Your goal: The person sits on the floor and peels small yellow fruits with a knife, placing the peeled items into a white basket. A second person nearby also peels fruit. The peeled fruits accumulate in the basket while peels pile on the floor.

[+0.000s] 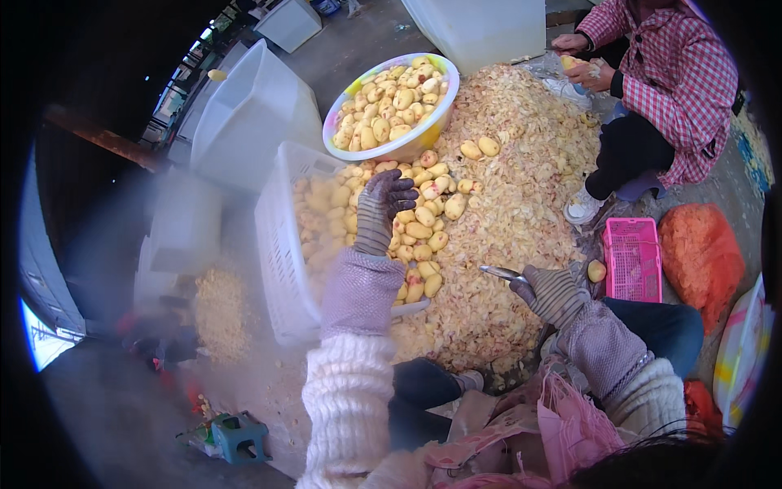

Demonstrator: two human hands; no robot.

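My left hand, in a striped, dark-fingered glove, is open over loose yellow potatoes, which spill beside a white slotted crate. My gloved right hand grips a slim metal peeler over a wide heap of pale peelings. Behind my left hand, a plastic basin is piled with potatoes. A single potato appears in the air at upper left, by a tall white bin.
A co-worker crouches at upper right holding a potato. A pink basket, orange mesh sack and another basin line the right. More white bins stand behind; a teal stool sits at lower left.
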